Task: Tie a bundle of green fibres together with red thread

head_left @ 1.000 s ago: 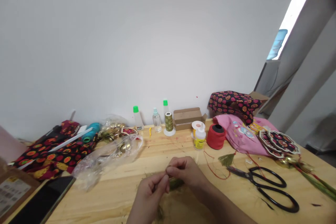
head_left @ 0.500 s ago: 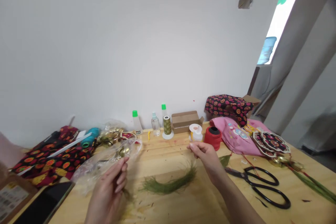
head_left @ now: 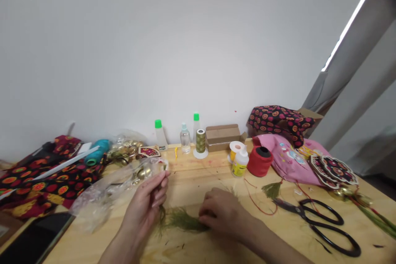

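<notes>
My left hand (head_left: 147,199) is closed in a pinch, thumb and forefinger together. Olive-green tassel threads (head_left: 161,218) hang out below its curled fingers; the upper part is hidden in the palm. A loose bundle of green thread (head_left: 185,219) lies across the wooden table between my hands. Over its right end, my right hand (head_left: 221,212) rests palm down with the fingers curled round the threads, hiding that end. Past the right hand, a finished-looking green tassel (head_left: 272,190) and a red cord (head_left: 262,211) lie near black-handled scissors (head_left: 300,210).
Along the wall stand a green thread spool (head_left: 201,142), clear bottles, a cardboard box (head_left: 223,137), a glue bottle (head_left: 240,163) and a red thread cone (head_left: 260,161). Plastic bags with bells (head_left: 142,172), patterned cloth (head_left: 71,177) and a phone (head_left: 37,237) occupy the left. A pink bag (head_left: 286,159) sits right.
My right hand has come down and left from near the white spool onto the green thread bundle. My left hand stays pinched. The view has shifted slightly, and the glue bottle is uncovered.
</notes>
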Demonstrator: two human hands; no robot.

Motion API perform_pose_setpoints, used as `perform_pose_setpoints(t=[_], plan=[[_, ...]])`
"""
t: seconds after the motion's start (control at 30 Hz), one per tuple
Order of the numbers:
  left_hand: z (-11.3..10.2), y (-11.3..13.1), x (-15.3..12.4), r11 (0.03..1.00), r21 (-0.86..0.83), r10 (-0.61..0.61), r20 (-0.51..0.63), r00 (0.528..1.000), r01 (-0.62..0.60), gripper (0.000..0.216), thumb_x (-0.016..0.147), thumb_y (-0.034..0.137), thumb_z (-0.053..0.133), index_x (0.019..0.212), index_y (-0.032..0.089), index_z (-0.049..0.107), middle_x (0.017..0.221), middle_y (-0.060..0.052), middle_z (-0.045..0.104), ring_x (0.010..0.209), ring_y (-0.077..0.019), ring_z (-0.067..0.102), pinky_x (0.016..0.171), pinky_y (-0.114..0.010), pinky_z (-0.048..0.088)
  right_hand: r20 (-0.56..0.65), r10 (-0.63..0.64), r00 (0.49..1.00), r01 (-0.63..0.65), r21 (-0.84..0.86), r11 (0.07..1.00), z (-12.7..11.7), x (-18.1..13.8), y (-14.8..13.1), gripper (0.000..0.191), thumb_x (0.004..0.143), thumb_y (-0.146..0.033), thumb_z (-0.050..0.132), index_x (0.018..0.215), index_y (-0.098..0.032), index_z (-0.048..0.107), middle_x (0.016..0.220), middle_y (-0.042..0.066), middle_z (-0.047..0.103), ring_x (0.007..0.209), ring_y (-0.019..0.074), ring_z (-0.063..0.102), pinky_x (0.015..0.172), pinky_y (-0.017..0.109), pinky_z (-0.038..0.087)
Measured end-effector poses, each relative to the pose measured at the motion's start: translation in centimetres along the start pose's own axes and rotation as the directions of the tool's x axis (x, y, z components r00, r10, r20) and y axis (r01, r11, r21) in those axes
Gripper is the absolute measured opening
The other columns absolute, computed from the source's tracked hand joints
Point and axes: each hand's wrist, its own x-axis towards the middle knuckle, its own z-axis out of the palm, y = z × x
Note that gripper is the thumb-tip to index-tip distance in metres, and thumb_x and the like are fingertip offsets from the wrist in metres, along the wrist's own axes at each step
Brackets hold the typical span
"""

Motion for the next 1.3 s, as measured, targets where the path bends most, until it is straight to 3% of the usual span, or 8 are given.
perform_pose_setpoints(t=[0.33, 0.5, 0.63, 0.77, 0.9, 1.03, 1.17, 1.3], plan=[[-2.1, -0.8, -0.5, 0.971, -0.225, -0.077, 0.034, 0.996, 0.082, 0.010, 0.070, 0.006, 0.051, 0.066, 0.007, 0.060, 0.049, 0.005, 0.040, 0.033, 0.0009, 0.032, 0.025, -0.006, 0.025, 0.032, 0.059, 0.998, -0.059, -0.009, 0.998, 2.0, 2.0, -1.0, 0.010, 0.058, -0.009, 0.060, 0.058, -0.018, 0.064, 0.057, 0.001, 0.062, 0.056, 0.0127, 0.052, 0.047, 0.020, 0.033], [-1.8, -0.9, -0.7, 0.977, -0.178, -0.112, 0.029, 0.993, 0.116, 0.007, 0.069, 0.008, 0.055, 0.065, 0.006, 0.061, 0.047, 0.006, 0.041, 0.033, 0.0010, 0.031, 0.025, -0.007, 0.025, 0.036, 0.162, 0.986, -0.166, 0.178, 0.970, 2.2, 1.6, -0.7, 0.007, 0.060, -0.011, 0.056, 0.059, -0.014, 0.062, 0.059, 0.001, 0.059, 0.058, 0.0116, 0.051, 0.052, 0.019, 0.035], [-1.8, -1.0, -0.6, 0.980, -0.157, -0.114, 0.036, 0.993, 0.118, 0.006, 0.067, 0.011, 0.058, 0.065, 0.006, 0.061, 0.047, 0.006, 0.041, 0.033, 0.0012, 0.030, 0.026, -0.007, 0.023, 0.115, 0.306, 0.945, -0.326, 0.397, 0.858, 2.4, 1.3, 0.3, 0.006, 0.064, -0.015, 0.056, 0.063, -0.014, 0.062, 0.054, -0.001, 0.057, 0.049, 0.0087, 0.046, 0.044, 0.017, 0.032], [-1.7, -1.3, -0.5, 0.988, -0.096, -0.115, 0.053, 0.992, 0.120, 0.008, 0.067, 0.015, 0.060, 0.066, 0.007, 0.062, 0.046, 0.006, 0.042, 0.033, 0.0015, 0.030, 0.026, -0.007, 0.020, 0.202, 0.355, 0.913, -0.395, 0.655, 0.644, 2.7, 1.2, 0.8, 0.009, 0.066, -0.020, 0.056, 0.062, -0.014, 0.060, 0.054, 0.000, 0.060, 0.045, 0.0076, 0.046, 0.042, 0.016, 0.031], [-1.5, -1.6, -0.6, 0.989, -0.016, -0.146, 0.084, 0.986, 0.148, 0.010, 0.067, 0.017, 0.063, 0.065, 0.007, 0.063, 0.046, 0.006, 0.045, 0.033, 0.0021, 0.031, 0.027, -0.007, 0.018, 0.209, 0.386, 0.899, -0.376, 0.819, 0.433, 2.3, 1.5, 0.6, 0.008, 0.061, -0.020, 0.061, 0.059, -0.014, 0.058, 0.054, -0.001, 0.062, 0.045, 0.0070, 0.049, 0.044, 0.017, 0.033], [-1.3, -2.2, -0.6, 0.980, 0.082, -0.186, 0.037, 0.982, 0.183, 0.012, 0.064, 0.020, 0.066, 0.066, 0.008, 0.064, 0.046, 0.004, 0.051, 0.034, 0.0008, 0.039, 0.027, -0.007, 0.021, 0.179, 0.435, 0.883, -0.311, 0.915, 0.256, 1.7, 1.7, 0.7, 0.019, 0.053, -0.026, 0.069, 0.063, -0.014, 0.057, 0.054, -0.001, 0.063, 0.045, 0.0079, 0.052, 0.045, 0.018, 0.034], [-0.7, -3.0, -0.7, 0.965, 0.164, -0.204, -0.026, 0.979, 0.205, 0.012, 0.063, 0.022, 0.067, 0.066, 0.010, 0.066, 0.054, -0.002, 0.063, 0.046, -0.0054, 0.056, 0.035, -0.009, 0.036, 0.095, 0.518, 0.850, -0.233, 0.950, 0.208, 1.6, 1.8, 0.7, 0.025, 0.051, -0.028, 0.071, 0.065, -0.013, 0.057, 0.055, 0.000, 0.064, 0.047, 0.0084, 0.054, 0.046, 0.018, 0.035], [-0.2, -3.9, -0.8, 0.974, 0.154, -0.167, -0.025, 0.986, 0.168, 0.011, 0.061, 0.021, 0.069, 0.065, 0.011, 0.067, 0.063, -0.006, 0.069, 0.058, -0.0106, 0.062, 0.053, -0.015, 0.048, -0.023, 0.556, 0.831, -0.153, 0.951, 0.268, 1.6, 1.7, 0.3, 0.021, 0.054, -0.026, 0.070, 0.067, -0.014, 0.058, 0.055, -0.001, 0.063, 0.049, 0.0095, 0.055, 0.048, 0.019, 0.038]])
